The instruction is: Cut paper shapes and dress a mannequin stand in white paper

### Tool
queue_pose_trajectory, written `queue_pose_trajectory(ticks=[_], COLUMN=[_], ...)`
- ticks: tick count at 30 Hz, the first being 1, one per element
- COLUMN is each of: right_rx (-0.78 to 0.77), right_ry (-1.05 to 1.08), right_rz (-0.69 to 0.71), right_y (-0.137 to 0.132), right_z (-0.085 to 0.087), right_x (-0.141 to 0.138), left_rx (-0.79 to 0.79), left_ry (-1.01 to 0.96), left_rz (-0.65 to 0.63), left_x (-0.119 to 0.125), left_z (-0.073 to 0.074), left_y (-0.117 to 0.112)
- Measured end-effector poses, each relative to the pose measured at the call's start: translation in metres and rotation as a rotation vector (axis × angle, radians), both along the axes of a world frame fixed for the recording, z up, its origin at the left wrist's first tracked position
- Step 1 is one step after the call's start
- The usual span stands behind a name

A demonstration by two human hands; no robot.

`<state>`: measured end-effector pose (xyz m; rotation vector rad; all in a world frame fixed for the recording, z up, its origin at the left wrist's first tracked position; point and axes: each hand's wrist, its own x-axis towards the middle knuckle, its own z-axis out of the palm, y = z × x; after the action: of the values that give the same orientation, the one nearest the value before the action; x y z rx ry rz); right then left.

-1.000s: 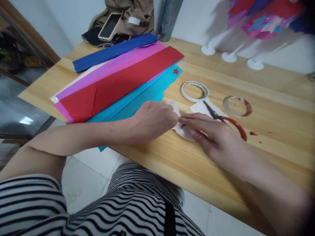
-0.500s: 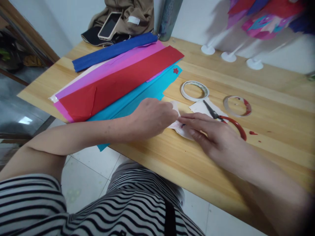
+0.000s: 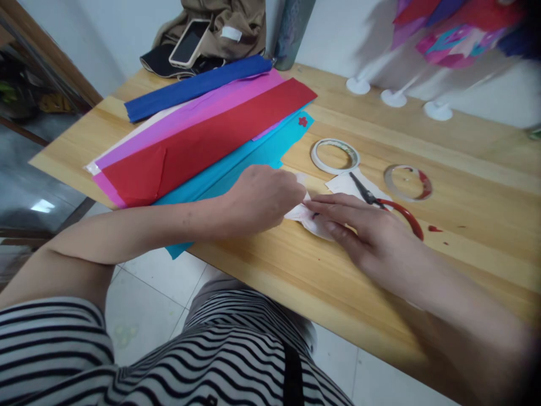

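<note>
White paper [image 3: 296,213] lies near the front edge of the table, between my two hands. My left hand [image 3: 266,197] is curled, its fingertips pinched at the paper's far side; the fingers themselves are mostly hidden behind the knuckles. From the other side, my right hand [image 3: 359,225] reaches in with fingers together, their tips on the paper and the thumb bent beneath. A rounded white edge with a small dark mark shows under the right fingers, partly covered. Scissors with red handles [image 3: 399,214] rest just beyond my right hand, over another white paper piece [image 3: 338,183].
Blue [image 3: 198,87], red [image 3: 211,144] and turquoise [image 3: 236,175] paper sheets spread across the left, with a small red flower [image 3: 302,122] on top. Two tape rolls [image 3: 315,155] [image 3: 426,186] lie beyond the scissors. White stands [image 3: 394,98] line the wall. A phone [image 3: 190,42] rests on cloth.
My left hand has shifted very slightly up and to the left at the paper. My right hand stays nearly where it was.
</note>
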<state>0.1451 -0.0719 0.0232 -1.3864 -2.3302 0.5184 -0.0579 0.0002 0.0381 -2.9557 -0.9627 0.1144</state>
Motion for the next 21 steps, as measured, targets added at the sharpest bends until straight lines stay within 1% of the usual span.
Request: queue_pose_trajectory(ticks=[6, 10, 14, 18, 21], right_rx=[0.007, 0.008, -0.007, -0.042, -0.039], right_ry=[0.003, -0.010, -0.005, -0.004, 0.001], right_rz=[-0.008, -0.012, -0.007, -0.017, -0.012], right_y=[0.0001, -0.0005, -0.0007, -0.0006, -0.0023], right_z=[-0.0027, -0.0054, -0.0027, 0.0020, 0.0035], right_x=[0.0012, 0.0029, 0.0023, 0.0012, 0.0004], left_rx=[-0.050, -0.072, -0.062, -0.115, -0.105], left_ry=[-0.005, 0.010, 0.054, -0.050, -0.077], left_rz=[-0.022, -0.003, -0.018, 0.001, -0.022], left_x=[0.0029, 0.0054, 0.0063, 0.0047, 0.0034], left_z=[0.0007, 0.0024, 0.0050, 0.0049, 0.0031], left_y=[-0.0003, -0.0012, -0.0029, -0.0039, -0.0038])
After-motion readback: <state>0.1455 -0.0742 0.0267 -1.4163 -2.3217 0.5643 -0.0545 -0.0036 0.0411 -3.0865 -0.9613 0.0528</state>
